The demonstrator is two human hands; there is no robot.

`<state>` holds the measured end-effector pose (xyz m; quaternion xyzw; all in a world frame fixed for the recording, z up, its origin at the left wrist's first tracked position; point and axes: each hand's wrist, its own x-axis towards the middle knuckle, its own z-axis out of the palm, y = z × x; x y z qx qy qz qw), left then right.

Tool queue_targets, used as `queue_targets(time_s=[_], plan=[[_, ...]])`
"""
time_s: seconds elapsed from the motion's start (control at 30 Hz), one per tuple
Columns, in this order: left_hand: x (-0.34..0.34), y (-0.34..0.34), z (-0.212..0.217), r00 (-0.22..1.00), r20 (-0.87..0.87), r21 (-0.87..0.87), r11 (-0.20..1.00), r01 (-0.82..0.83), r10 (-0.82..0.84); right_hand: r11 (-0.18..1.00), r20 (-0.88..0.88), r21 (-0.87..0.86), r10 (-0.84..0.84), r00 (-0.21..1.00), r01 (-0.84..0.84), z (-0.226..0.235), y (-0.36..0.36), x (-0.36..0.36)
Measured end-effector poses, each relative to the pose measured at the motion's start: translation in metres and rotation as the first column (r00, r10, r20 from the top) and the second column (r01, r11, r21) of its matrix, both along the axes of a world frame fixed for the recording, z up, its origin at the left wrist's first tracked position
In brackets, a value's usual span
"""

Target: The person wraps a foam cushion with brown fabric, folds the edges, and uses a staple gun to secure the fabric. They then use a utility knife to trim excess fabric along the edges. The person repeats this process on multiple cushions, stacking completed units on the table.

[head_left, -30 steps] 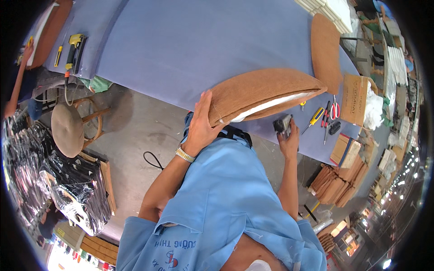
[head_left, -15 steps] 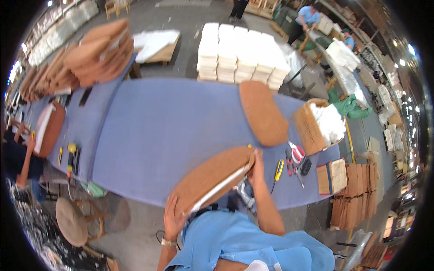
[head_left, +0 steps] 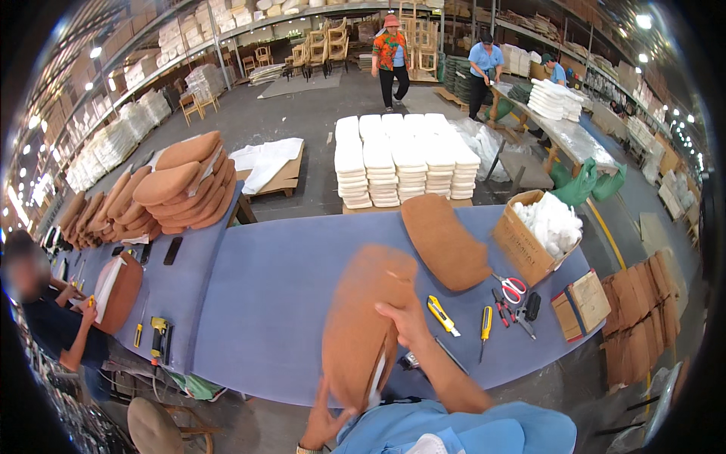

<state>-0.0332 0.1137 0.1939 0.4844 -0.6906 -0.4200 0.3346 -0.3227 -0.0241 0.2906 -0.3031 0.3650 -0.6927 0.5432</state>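
Note:
A brown fabric-covered seat cushion (head_left: 364, 325) is tilted up before me, over the near edge of the blue-covered table. A strip of white padding shows along its lower right side; its far end is blurred. My right hand (head_left: 408, 321) grips the cushion's right edge, thumb on the top face, other fingers hidden behind. At the cushion's bottom end my left hand (head_left: 327, 424) holds the corner between spread thumb and fingers. Just right of the cushion lie a yellow utility knife (head_left: 443, 316) and a yellow-handled screwdriver (head_left: 485, 323). A flat curved brown piece (head_left: 445, 240) rests beyond them.
Red-handled scissors (head_left: 510, 289), pliers (head_left: 502, 306) and a carton (head_left: 527, 242) of white stuffing stand right. Stacked white cushions (head_left: 408, 155) rise behind the table (head_left: 261, 303). Brown cushions (head_left: 185, 185) are piled far left. A co-worker (head_left: 64, 318) handles another cushion at left.
The cushion has swung from a slant to nearly upright, its far end moving left. My right hand has shifted onto its face. The utility knife is uncovered, and the view has tilted up.

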Motion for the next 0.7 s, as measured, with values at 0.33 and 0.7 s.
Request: queue_targets(time_s=[0.33, 0.7], plan=[[0.025, -0.051, 0.16, 0.638, -0.567, -0.274, 0.61, -0.743, 0.522, 0.361, -0.978, 0.19, -0.009, -0.207, -0.913, 0.164, -0.05, 0.085], [-0.064, -0.01, 0.015, 0.959, -0.146, 0.152, 0.964, -0.219, 0.241, 0.637, -0.982, -0.137, -0.189, 0.018, -0.759, -0.08, 0.016, 0.054]])
